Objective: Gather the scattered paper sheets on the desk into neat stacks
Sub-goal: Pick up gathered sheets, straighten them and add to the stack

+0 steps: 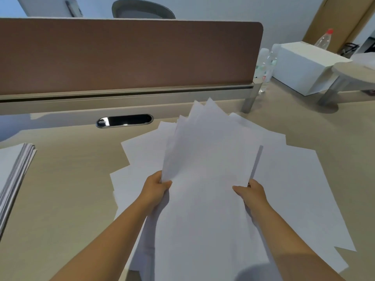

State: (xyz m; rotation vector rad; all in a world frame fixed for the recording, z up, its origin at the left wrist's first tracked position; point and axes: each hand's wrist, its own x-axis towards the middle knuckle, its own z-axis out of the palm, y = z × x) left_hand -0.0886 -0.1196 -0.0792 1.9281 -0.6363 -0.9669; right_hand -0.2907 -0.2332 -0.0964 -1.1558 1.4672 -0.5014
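Sheets [207,159] fan upward between left hand [156,189] and right hand [252,192], each grip pinching an edge.

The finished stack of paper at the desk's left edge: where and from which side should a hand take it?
Probably the stack is best taken by its right long edge, coming from the right. That edge faces bare desk and shows its layers, so fingers could slide under. Its left side runs out of view.
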